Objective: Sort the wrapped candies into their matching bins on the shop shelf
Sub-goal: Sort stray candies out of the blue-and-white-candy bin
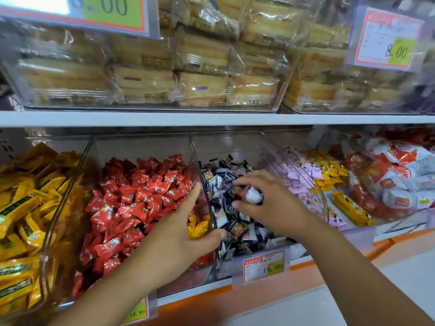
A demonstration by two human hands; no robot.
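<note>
My right hand (270, 203) hovers over the clear bin of dark blue and white candies (237, 231) and pinches a white-wrapped candy (253, 195) between thumb and fingertips. My left hand (181, 234) straddles the clear divider wall (200, 161) between that bin and the bin of red candies (131, 198). Its fingers lie straight on the red side and its thumb on the dark side. A couple of yellow candies (199, 228) lie under its palm against the wall, among the red ones. Whether the hand touches them is unclear.
A bin of yellow packets (23, 208) stands at the far left. Right of the dark bin are pink and yellow candies (308, 180), then red and white packets (395, 175). Price tags (263, 265) hang on the orange shelf edge. Boxed cakes (202, 67) fill the shelf above.
</note>
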